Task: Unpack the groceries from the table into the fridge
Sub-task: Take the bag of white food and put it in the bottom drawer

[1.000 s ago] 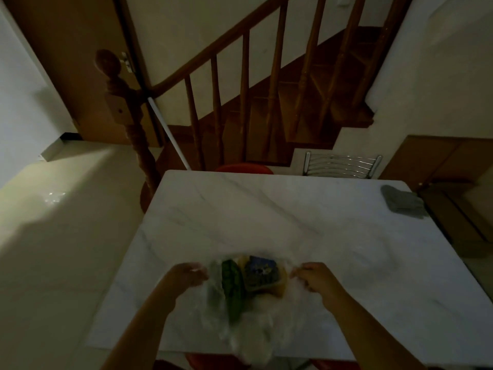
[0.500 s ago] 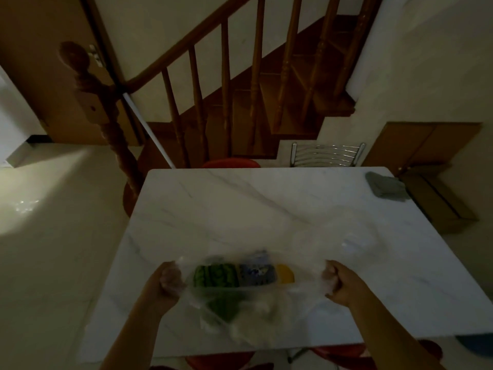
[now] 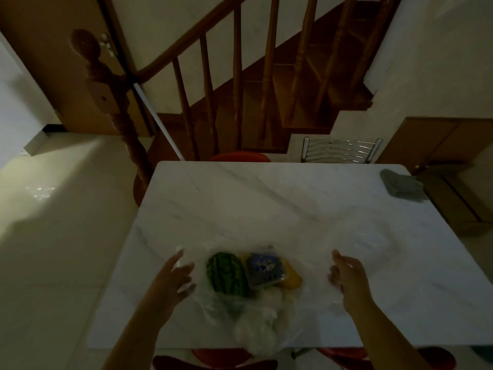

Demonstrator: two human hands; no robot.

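Observation:
A clear plastic bag lies spread open on the white marble table near its front edge. Inside it lie a small striped green watermelon, a blue packet and something yellow under the packet. My left hand hovers at the bag's left edge with fingers spread and relaxed, touching or just off the plastic. Right of the bag, my right hand is held loosely with nothing in it. No fridge is in view.
A grey folded cloth lies at the table's far right corner. A metal chair back and a red stool stand behind the table, more red stools under its front edge. A wooden staircase railing rises behind.
Both hands have let go of the bag's edges and opened. The bag has dropped flat and wide open, showing the watermelon and the blue packet plainly.

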